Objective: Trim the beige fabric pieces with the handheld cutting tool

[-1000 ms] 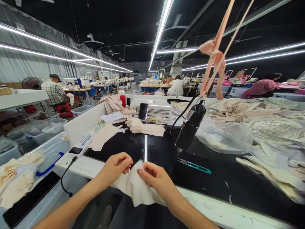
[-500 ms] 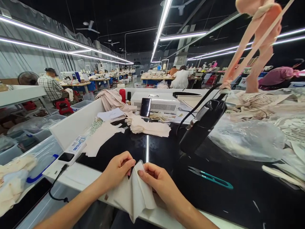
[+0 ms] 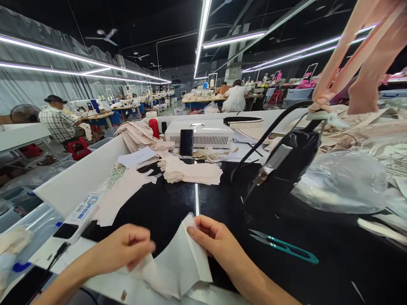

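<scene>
A cream fabric piece (image 3: pixel 178 264) lies over the near edge of the black worktable (image 3: pixel 178 203). My right hand (image 3: pixel 216 241) pinches its upper corner, fingers closed on the cloth. My left hand (image 3: pixel 127 250) grips its lower left edge, fingers curled and a little blurred. Green thread snips (image 3: pixel 284 248) lie on the table to the right of my right hand. A black hanging tool (image 3: pixel 282 169) on a cable dangles above the table, tied up with pink straps (image 3: pixel 349 55).
A stack of cut cream pieces (image 3: pixel 190 171) and loose pieces (image 3: pixel 124 190) lie farther back. A white box (image 3: pixel 200 133) with a phone (image 3: pixel 186 142) leaning on it stands behind. A clear bag (image 3: pixel 343 182) and lace fabric sit right. A white device (image 3: pixel 79 216) lies left. Other workers sit at distant tables.
My left hand slid down and left along the fabric edge, away from my right hand, spreading the piece. The view moved closer to the table.
</scene>
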The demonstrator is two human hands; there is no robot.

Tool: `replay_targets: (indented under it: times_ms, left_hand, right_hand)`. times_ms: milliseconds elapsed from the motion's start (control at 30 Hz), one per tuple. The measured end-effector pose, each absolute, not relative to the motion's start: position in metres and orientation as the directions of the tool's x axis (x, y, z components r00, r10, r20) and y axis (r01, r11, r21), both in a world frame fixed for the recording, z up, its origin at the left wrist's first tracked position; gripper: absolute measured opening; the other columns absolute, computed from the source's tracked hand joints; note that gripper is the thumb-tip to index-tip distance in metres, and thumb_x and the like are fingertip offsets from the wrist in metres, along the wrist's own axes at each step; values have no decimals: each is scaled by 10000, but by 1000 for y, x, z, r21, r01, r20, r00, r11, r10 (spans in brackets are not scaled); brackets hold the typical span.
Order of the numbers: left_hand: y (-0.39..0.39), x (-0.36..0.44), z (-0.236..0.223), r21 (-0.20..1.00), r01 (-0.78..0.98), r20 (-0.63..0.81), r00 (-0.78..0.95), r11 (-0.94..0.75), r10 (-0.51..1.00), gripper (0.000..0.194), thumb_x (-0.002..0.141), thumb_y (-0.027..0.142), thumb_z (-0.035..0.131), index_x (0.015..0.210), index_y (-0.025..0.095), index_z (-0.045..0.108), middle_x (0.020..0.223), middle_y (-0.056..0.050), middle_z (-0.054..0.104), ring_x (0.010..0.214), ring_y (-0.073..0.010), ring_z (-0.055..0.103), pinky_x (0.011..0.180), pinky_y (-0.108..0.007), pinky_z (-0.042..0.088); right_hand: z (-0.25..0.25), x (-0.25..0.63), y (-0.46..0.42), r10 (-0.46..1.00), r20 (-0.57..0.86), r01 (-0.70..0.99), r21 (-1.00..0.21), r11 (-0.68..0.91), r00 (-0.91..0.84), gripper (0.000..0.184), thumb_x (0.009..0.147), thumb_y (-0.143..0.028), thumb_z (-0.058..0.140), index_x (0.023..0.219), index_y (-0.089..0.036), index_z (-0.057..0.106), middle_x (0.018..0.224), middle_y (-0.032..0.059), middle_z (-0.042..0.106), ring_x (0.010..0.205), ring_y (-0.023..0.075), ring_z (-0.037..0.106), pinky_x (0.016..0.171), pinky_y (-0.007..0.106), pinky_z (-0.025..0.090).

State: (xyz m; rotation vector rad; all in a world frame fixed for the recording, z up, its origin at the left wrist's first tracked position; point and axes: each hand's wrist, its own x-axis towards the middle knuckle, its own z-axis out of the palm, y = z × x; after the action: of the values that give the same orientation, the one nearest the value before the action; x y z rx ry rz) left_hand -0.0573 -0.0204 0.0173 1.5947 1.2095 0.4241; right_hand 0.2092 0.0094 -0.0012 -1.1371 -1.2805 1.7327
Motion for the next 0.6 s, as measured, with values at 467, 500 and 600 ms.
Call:
replay_targets:
  times_ms: [467, 500, 600]
  left_hand:
    - [20, -2, 15, 936, 352, -89, 296, -22, 951, 267, 806, 412, 702, 915, 174, 646, 841, 0, 625, 783, -157, 540, 694, -246, 408]
    - [24, 4, 11, 949, 312, -67, 311, -35, 948, 288, 804, 416, 717, 941, 170, 658, 862, -6, 631, 801, -161, 545, 712, -251, 414]
    - [32, 18, 4, 966, 255, -50, 347, -43, 936, 312, 817, 451, 737, 914, 160, 680, 789, 10, 595, 732, -143, 497, 662, -247, 377]
  right_hand:
    - [-11, 216, 20, 913, -121, -23, -990, -141, -390, 503, 755, -664, 772, 867, -183, 677, 798, -4, 606, 730, 137, 495, 635, 247, 366]
    - [-13, 216, 22, 915, -104, -27, -992, -124, -390, 501, 758, -665, 770, 862, -184, 674, 785, -9, 593, 720, 134, 486, 628, 247, 359]
    - [-18, 217, 27, 923, -47, -33, -997, -65, -382, 488, 767, -665, 757, 825, -190, 662, 736, -26, 547, 679, 122, 450, 612, 248, 345]
